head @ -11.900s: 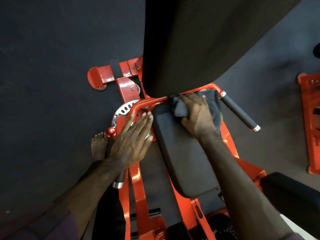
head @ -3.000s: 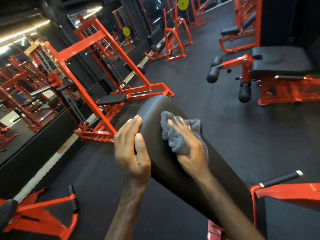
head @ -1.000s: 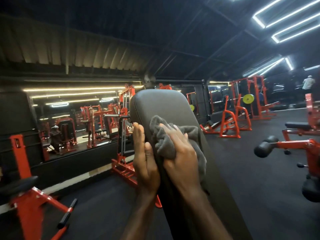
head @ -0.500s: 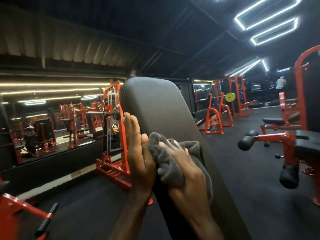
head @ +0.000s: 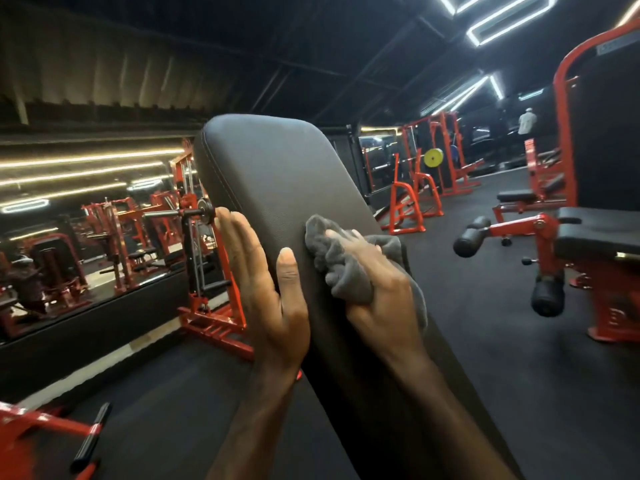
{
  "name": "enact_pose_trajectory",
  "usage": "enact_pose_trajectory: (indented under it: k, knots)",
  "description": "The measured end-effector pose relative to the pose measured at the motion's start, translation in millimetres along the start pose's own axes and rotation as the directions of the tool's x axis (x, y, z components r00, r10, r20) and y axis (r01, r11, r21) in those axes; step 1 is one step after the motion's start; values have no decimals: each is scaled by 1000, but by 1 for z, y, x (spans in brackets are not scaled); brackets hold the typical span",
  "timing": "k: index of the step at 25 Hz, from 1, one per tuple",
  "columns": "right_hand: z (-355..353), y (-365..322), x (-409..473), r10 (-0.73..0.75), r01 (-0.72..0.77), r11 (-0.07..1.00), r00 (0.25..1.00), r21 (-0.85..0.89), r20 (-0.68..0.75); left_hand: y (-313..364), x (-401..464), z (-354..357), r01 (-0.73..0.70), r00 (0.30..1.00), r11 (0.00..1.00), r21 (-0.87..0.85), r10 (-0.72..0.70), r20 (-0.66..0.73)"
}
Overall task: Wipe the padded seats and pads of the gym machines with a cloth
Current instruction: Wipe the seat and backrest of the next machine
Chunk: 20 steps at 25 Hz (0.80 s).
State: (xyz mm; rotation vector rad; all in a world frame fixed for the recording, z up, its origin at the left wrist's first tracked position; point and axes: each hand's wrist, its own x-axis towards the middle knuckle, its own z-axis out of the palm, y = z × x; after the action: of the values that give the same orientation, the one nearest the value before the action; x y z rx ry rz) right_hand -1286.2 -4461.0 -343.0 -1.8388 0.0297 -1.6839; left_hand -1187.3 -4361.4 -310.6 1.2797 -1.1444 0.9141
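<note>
Cloth [head: 349,271] being bunched up in right hand [head: 377,299], pressing on black back pad [head: 277,174]. Left hand [head: 266,285] lying flat and loose, steadying pad's edge.

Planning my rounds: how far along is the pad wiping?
In hand: the right hand presses a grey cloth on the back pad, the left hand bracing its edge. Nothing here shows a finished pad. Left: the pad's top and, seemingly, the black seat on the right.
</note>
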Motion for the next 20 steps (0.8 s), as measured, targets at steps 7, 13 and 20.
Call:
enact_pose_trajectory:
  k: [7, 13, 20]
  knots:
    - [0, -10, -30, -19, 19, 999, 1000, 28, -2, 5, -5, 3, 40, 999, 999, -17, -40, -29]
    - [-17, 12, -22, 205, -218, 972, 968, -84, -145, 7, -6, 2, 23, 1000, 1000, 15, -23, -21]
    - [-16, 26, 5, 167, -176, 981, 980, -80, -111, 5, -8, 2, 22, 1000, 1000, -10, -22, -14]
